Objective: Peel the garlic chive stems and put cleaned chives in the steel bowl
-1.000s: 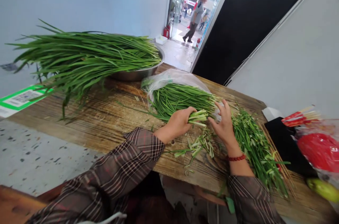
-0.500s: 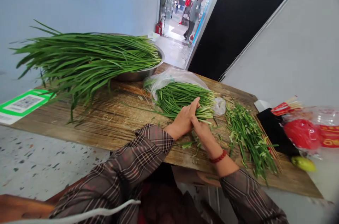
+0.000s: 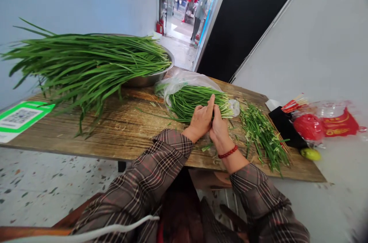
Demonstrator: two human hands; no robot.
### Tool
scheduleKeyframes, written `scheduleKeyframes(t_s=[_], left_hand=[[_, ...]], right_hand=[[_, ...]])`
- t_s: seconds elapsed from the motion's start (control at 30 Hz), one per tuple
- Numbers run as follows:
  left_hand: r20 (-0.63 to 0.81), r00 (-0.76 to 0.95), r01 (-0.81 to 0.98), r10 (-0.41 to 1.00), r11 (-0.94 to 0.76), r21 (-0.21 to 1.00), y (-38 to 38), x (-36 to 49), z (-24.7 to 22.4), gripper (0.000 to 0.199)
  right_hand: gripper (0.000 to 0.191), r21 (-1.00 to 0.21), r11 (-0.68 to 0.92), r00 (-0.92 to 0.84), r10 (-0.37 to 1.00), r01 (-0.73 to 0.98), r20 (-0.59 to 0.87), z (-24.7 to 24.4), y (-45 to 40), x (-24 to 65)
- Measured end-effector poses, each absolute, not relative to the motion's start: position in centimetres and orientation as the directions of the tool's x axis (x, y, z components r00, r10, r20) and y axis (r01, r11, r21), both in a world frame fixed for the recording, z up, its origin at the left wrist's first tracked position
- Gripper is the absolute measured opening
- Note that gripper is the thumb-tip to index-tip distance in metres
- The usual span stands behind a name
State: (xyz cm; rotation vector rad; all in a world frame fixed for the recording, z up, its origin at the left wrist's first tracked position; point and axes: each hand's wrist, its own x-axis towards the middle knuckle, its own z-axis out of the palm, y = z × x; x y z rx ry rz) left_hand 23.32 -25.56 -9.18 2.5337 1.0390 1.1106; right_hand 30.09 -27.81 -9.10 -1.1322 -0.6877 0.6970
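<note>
My left hand (image 3: pixel 202 119) and my right hand (image 3: pixel 219 125) meet at the near edge of a bunch of garlic chives (image 3: pixel 192 101). The left index finger points up and away while its other fingers curl. My right fingers are pressed together against the left hand; whatever may be pinched between them is hidden. The bunch lies partly in a clear plastic bag (image 3: pixel 186 78), pale stem ends to the right. To its right is a loose heap of trimmed chive scraps (image 3: pixel 263 135).
A metal bowl (image 3: pixel 149 80) heaped with long garlic chives (image 3: pixel 94 57) stands at the back left of the wooden table (image 3: pixel 126 132). A QR-code card (image 3: pixel 21 116) lies at the left edge. On the right are a black box (image 3: pixel 284 128), red plastic packages (image 3: pixel 309 128) and a yellow-green fruit (image 3: pixel 310 153).
My right hand has drawn up closer against the left, its fingers now more upright. The whole view has shifted, so the table's things sit further left. Outside, a person has changed posture.
</note>
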Motion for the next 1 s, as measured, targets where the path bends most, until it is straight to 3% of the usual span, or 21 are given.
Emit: scheduleKeyframes(t_s=[0.13,0.3,0.47,0.67,0.73,0.83,1.0], left_hand=[[0.541,0.458,0.553,0.705,-0.703,0.448,-24.8,22.8,-9.4,0.091],[0.559,0.416,0.566,0.717,-0.685,0.458,-23.9,22.1,-9.0,0.089],[0.539,0.471,0.596,0.699,-0.702,0.39,-22.6,21.4,-8.9,0.077],[0.359,0.215,0.72,0.908,-0.396,0.57,-17.6,16.9,-10.3,0.045],[0.373,0.174,0.697,0.911,-0.382,0.607,-16.8,16.1,-10.3,0.051],[0.445,0.179,0.725,0.877,-0.423,0.543,-17.5,16.2,-9.8,0.063],[0.538,0.069,0.755,0.84,-0.396,0.522,-20.4,16.1,-8.2,0.063]], right_hand=[[0.02,-0.913,0.365,0.67,0.725,-0.179,0.158,-6.3,-28.2,29.9],[0.029,-0.851,0.481,0.638,0.728,-0.212,0.252,-2.1,-28.6,33.2],[0.033,-0.814,0.525,0.624,0.729,-0.247,0.281,0.4,-29.7,36.8],[0.037,-0.671,0.723,0.812,0.485,-0.163,0.325,6.3,-33.6,44.2],[0.034,-0.611,0.77,0.849,0.44,-0.187,0.294,7.8,-35.1,46.2],[0.033,-0.562,0.792,0.875,0.427,-0.24,0.228,8.7,-36.5,47.3],[0.032,-0.527,0.801,0.883,0.432,-0.283,0.183,8.7,-36.9,47.4]])
